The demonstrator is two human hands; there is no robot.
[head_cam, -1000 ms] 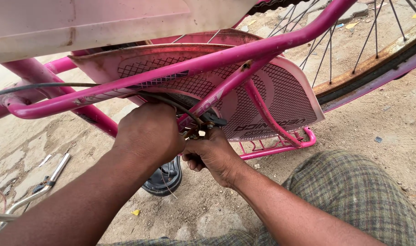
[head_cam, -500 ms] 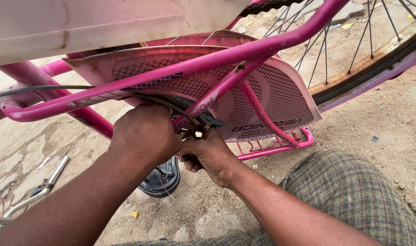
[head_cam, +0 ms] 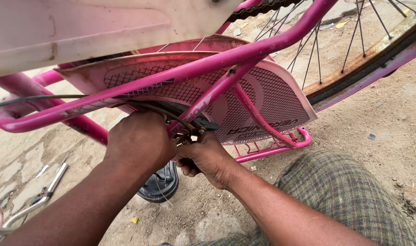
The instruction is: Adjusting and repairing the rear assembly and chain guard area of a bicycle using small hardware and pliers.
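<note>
At frame centre, the left hand [head_cam: 142, 141] and right hand [head_cam: 207, 157] both close on the small brake fitting [head_cam: 190, 135] under the pink bicycle frame [head_cam: 208, 68], where I judge a slip could jam fingers against the black cable [head_cam: 171, 116].

You work outdoors in even daylight. The ground [head_cam: 376, 132] beneath you is dry, sandy dirt. Toward its left edge lie cracked paving slabs [head_cam: 21, 168]. Small stones and yellow scraps [head_cam: 134, 220] lie scattered over it.
</note>
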